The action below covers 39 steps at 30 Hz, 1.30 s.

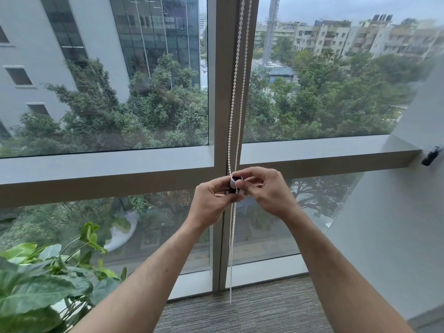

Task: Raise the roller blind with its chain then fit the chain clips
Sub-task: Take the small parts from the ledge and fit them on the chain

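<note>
Pinching a clip (pixel 235 185) on the chain (pixel 236 92) at centre frame, both hands meet in front of the mullion (pixel 222 80).

Left hand (pixel 211 203) has its fingers curled round the clip's left side, thumb and forefinger grasping the small dark-and-white piece; right hand (pixel 266 191) pinches it from the right, fingers (pixel 249 173) bent over the top. The white beaded chain drops as two strands from the top centre of the frame, passes through the clip between the hands, and hangs on to the carpet (pixel 240 313) at bottom centre. No blind shows over the panes. A leafy plant (pixel 48 280) fills the lower left; a dark bracket (pixel 431 156) sits on the wall at right.
</note>
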Tool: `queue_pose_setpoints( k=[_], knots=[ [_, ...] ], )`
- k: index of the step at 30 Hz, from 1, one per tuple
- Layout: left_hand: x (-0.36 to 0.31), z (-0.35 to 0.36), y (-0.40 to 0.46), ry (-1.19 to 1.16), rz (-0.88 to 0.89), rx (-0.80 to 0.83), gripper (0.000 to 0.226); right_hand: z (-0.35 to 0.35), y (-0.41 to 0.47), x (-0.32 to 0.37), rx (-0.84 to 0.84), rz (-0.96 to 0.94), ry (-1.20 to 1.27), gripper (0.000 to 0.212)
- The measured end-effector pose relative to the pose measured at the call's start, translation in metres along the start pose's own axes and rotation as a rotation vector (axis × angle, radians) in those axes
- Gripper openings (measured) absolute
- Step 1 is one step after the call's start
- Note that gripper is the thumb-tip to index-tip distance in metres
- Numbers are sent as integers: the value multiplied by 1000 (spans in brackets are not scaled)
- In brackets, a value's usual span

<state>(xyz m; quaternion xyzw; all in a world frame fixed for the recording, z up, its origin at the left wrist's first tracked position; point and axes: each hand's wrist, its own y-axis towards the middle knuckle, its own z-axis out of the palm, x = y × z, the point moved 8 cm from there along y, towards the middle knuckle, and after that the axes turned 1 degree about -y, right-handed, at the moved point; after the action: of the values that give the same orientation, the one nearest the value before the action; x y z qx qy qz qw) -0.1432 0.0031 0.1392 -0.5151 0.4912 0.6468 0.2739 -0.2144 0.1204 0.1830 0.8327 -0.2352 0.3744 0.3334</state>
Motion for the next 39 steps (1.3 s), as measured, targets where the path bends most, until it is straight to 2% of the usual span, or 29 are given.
queue_pose_setpoints(
  k=[10,21,28,32,35,39],
  knots=[
    [0,-2,7,-40,-3,15,37,-6,8,15,-73,-131,-120,22],
    [-1,0,8,-28,-10,28,36,-4,9,6,-47,-99,-77,22],
    [-1,1,7,-85,-26,39,33,-2,15,1,60,-102,-48,24],
    [-2,0,8,-131,-52,45,32,-2,15,-2,84,-66,55,25],
    [-4,0,8,-182,-82,52,30,2,13,-4,123,-53,91,36],
    [-4,-3,8,-215,-139,43,27,7,9,-4,182,-94,-8,52]
  ],
)
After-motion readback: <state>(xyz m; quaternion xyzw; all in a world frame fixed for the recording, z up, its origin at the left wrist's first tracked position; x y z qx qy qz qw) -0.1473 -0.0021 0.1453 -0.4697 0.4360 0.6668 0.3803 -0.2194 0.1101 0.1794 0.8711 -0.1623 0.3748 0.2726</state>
